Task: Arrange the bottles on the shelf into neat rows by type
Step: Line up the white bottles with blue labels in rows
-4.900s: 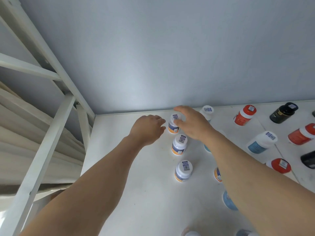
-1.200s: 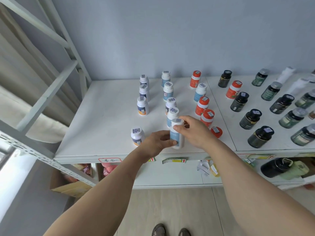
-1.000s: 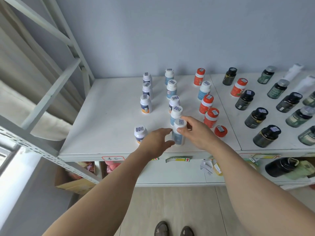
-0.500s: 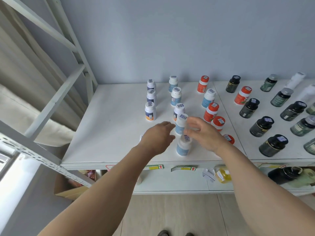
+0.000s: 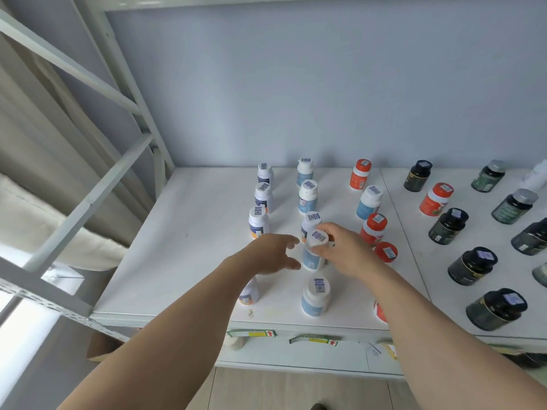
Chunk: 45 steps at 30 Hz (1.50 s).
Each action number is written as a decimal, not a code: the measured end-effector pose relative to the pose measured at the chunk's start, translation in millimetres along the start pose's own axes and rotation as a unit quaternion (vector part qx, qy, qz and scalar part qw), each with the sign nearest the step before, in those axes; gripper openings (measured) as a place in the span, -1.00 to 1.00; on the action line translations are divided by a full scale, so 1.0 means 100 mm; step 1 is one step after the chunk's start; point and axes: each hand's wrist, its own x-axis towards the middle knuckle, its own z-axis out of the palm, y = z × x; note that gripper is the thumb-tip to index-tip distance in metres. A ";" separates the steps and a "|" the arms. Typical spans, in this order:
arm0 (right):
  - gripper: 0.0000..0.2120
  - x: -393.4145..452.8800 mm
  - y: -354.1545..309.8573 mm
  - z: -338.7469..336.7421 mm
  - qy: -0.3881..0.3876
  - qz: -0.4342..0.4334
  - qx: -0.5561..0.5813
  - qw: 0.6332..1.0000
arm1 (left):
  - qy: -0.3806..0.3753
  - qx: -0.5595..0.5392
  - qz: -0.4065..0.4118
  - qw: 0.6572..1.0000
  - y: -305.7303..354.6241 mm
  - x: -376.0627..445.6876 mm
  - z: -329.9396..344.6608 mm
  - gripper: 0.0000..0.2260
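A white shelf board [image 5: 192, 232] holds bottles standing in rows running front to back. My right hand [image 5: 346, 253] grips the cap of a white bottle with a blue label [image 5: 312, 260] in the middle row. Just left of that bottle my left hand [image 5: 272, 255] hovers open, fingers spread. Another blue-label bottle [image 5: 316, 297] stands free at the front edge. An orange-label white bottle [image 5: 249, 294] is partly hidden under my left forearm. Behind it stand three more of that type [image 5: 258, 221]. Red bottles [image 5: 373, 230] stand right of my hand.
Dark bottles [image 5: 472, 269] fill the right shelf board, with green ones [image 5: 513, 205] further back. One blue-label bottle [image 5: 368, 202] stands among the red ones. A white frame post and braces [image 5: 130, 84] rise at the left. The wall is close behind the rows.
My right hand has left the front blue-label bottle standing at the edge and now grips the one behind it. My left hand moved back with it.
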 end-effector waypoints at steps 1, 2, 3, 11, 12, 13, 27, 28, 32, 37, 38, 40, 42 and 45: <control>-0.54 0.03 0.01 -0.04 0.004 -0.004 0.005 1.000 | -0.014 -0.024 -0.001 1.000 -0.01 0.03 -0.01 -0.40; -0.54 0.05 0.01 -0.07 0.006 -0.007 0.007 1.000 | -0.032 -0.052 -0.001 0.998 -0.01 0.06 -0.01 -0.40; -0.54 0.06 0.01 -0.10 0.005 -0.008 0.005 1.000 | -0.049 -0.079 0.000 0.996 -0.01 0.08 -0.01 -0.43; -0.56 0.13 -0.04 -0.23 -0.005 -0.030 -0.016 0.999 | -0.079 -0.192 0.023 0.978 0.01 0.21 -0.06 -0.81; -0.56 0.13 -0.05 -0.23 -0.005 -0.029 -0.018 0.999 | -0.089 -0.207 0.023 0.974 0.00 0.22 -0.07 -0.77; -0.56 0.13 -0.06 -0.24 -0.004 -0.028 -0.018 0.999 | -0.099 -0.221 0.023 0.970 -0.01 0.23 -0.08 -0.71; -0.56 0.13 -0.09 -0.28 0.003 -0.023 -0.015 1.000 | -0.122 -0.250 0.029 0.960 -0.04 0.31 -0.10 -0.59; -0.56 0.13 -0.08 -0.27 -0.002 -0.024 -0.016 1.000 | -0.113 -0.236 0.032 0.965 -0.05 0.32 -0.09 -0.62; -0.53 0.11 -0.02 -0.19 -0.026 -0.015 -0.006 1.000 | -0.058 -0.125 0.045 0.989 -0.09 0.32 -0.09 -0.67; -0.51 0.09 0.06 -0.08 -0.047 -0.003 0.017 0.999 | -0.027 -0.041 0.048 0.998 -0.12 0.27 -0.08 -0.48; -0.51 0.09 0.08 -0.06 -0.050 -0.001 0.019 0.999 | -0.027 -0.031 0.050 0.998 -0.12 0.27 -0.08 -0.46; -0.50 0.07 0.09 -0.03 -0.057 0.002 0.021 0.998 | -0.028 -0.018 0.052 0.998 -0.13 0.26 -0.07 -0.46; -0.50 0.07 0.09 -0.03 -0.063 0.002 0.017 0.998 | -0.029 -0.010 0.053 0.998 -0.14 0.26 -0.08 -0.46; -0.45 0.05 0.09 -0.08 -0.086 0.006 0.025 0.996 | -0.022 -0.007 0.051 0.998 -0.17 0.28 -0.11 -0.46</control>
